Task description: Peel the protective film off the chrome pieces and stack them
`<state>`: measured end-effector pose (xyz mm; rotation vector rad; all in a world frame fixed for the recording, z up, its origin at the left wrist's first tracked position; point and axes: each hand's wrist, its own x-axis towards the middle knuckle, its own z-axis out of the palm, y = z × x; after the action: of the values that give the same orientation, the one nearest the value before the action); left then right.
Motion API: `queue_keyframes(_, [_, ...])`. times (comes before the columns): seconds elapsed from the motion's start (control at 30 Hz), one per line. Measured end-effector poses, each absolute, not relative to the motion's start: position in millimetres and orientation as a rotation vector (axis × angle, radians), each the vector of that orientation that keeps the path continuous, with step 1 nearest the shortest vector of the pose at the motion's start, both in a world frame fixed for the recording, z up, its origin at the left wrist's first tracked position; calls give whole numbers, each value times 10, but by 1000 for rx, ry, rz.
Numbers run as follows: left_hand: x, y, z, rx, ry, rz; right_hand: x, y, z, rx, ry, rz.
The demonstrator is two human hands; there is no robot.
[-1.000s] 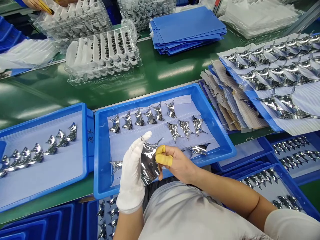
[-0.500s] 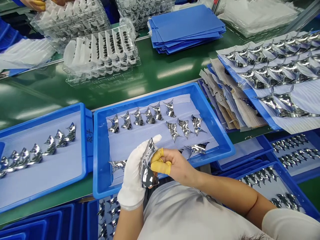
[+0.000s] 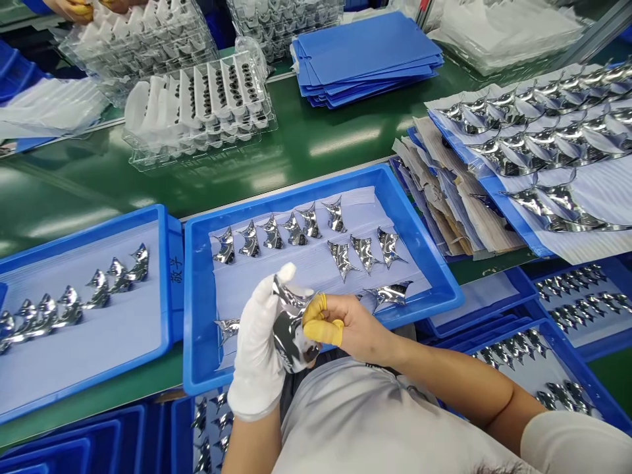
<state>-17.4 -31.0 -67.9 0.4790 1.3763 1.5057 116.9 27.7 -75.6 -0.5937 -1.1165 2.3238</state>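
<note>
Two hands close on one chrome-plated wing-shaped part (image 3: pixel 290 332), held just above the near rim of the middle blue tray (image 3: pixel 195 309): the white-gloved left hand (image 3: pixel 259 359) cups it from behind, while the right hand (image 3: pixel 355 327), with yellow finger cots (image 3: pixel 323 332), pinches its lower edge. This looks like a hand-held check of the mirror finish, and any further move calls for an edge-only hold so the plating takes no marks. Like parts (image 3: pixel 291 229) lie in rows on the tray's pale liner, a second blue tray (image 3: pixel 166 276) sits just left, and beyond on the green bench (image 3: pixel 316 141) stand clear blister trays (image 3: pixel 197 99) and a stack of blue sheets (image 3: pixel 365 56).

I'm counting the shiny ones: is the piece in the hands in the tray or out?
Out. The left hand and right hand hold the piece up over the tray.
</note>
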Motion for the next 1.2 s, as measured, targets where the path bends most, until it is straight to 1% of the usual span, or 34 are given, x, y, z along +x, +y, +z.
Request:
queue_keyframes(0.1, [-232, -365, -674, 527, 1355, 1624, 1205, 333, -871, -585, -1223, 2309])
queue_keyframes(0.3, [-290, -437, -715, 805, 1384, 1709, 1184, 363, -1121, -505, -1255, 2310])
queue_keyframes(0.43, [-257, -449, -678, 844, 1412, 1732, 1180, 374, -1123, -478, -1305, 2277])
queue_keyframes(0.5, [-247, -445, -647, 823, 1467, 1726, 1212, 392, -1049, -438, -1409, 2178])
queue_keyframes(0.63, [-255, -417, -599, 731, 1530, 1661, 1316, 423, -846, -316, -1693, 1763])
queue_keyframes(0.7, [-257, -393, -586, 661, 1528, 1643, 1349, 419, -783, -306, -1760, 1659])
queue_keyframes(0.77, [-252, -365, -576, 585, 1552, 1629, 1351, 396, -770, -359, -1740, 1747])
queue_keyframes(0.83, [-244, -336, -568, 545, 1604, 1590, 1327, 363, -794, -449, -1557, 2033])
queue_keyframes(0.9, [-235, -311, -563, 547, 1647, 1535, 1292, 334, -828, -514, -1255, 2356])
queue_keyframes(0.97, [-225, -295, -566, 542, 1654, 1487, 1258, 322, -852, -525, -1013, 2533])
queue_keyframes(1.03, [-213, -287, -579, 520, 1646, 1447, 1233, 322, -857, -524, -923, 2562])
queue_keyframes(1.2, [-184, -253, -602, 456, 1605, 1388, 1207, 326, -857, -574, -886, 2514])
